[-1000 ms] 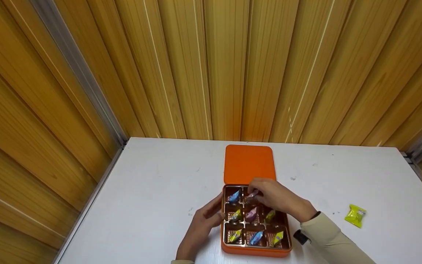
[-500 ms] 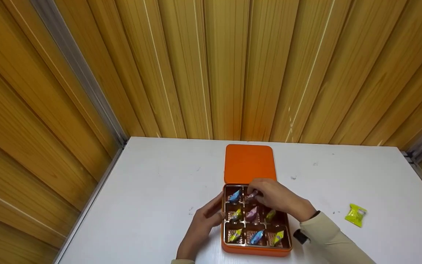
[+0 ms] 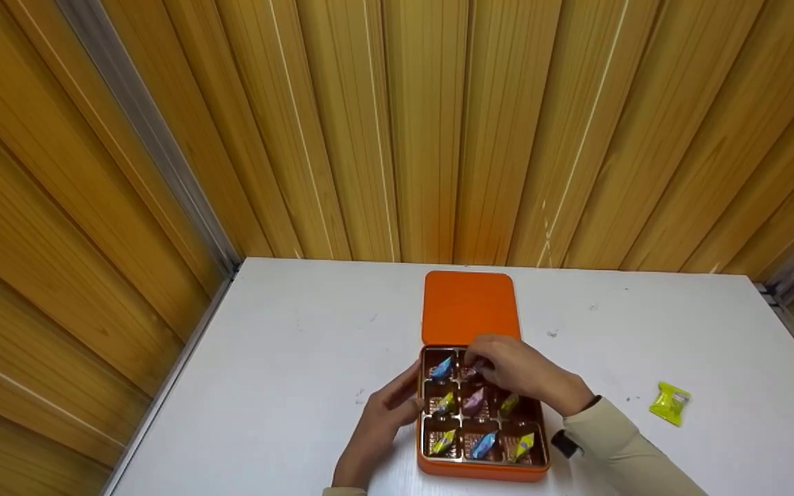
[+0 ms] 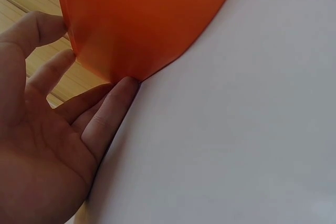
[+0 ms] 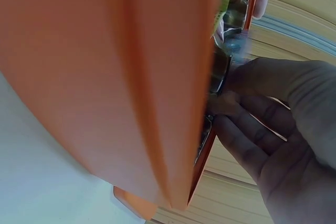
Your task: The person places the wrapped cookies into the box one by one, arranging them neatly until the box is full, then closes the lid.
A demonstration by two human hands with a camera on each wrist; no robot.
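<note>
An orange tin (image 3: 483,472) with a brown divided tray sits at the table's near side, its lid (image 3: 471,306) lying flat behind it. My right hand (image 3: 521,368) reaches into the tray's back middle compartment, pinching a pinkish wrapped candy (image 3: 473,373) partly hidden by the fingers. Its back right compartment is covered by this hand. Fingers of my left hand (image 3: 387,412) rest against the tin's left side; in the left wrist view they are extended, tips at the orange wall (image 4: 131,35). Blue (image 3: 442,369), pink (image 3: 473,401) and yellow-green candies (image 3: 523,447) occupy other compartments.
A yellow-green wrapped candy (image 3: 670,404) lies apart on the white table (image 3: 287,386), to the right of the tin. Wood-patterned panels (image 3: 424,138) stand along the table's back edge and at the left side.
The right fingertips shift very slightly down and left within the back middle compartment. The left hand, tin, and loose candy stay put.
</note>
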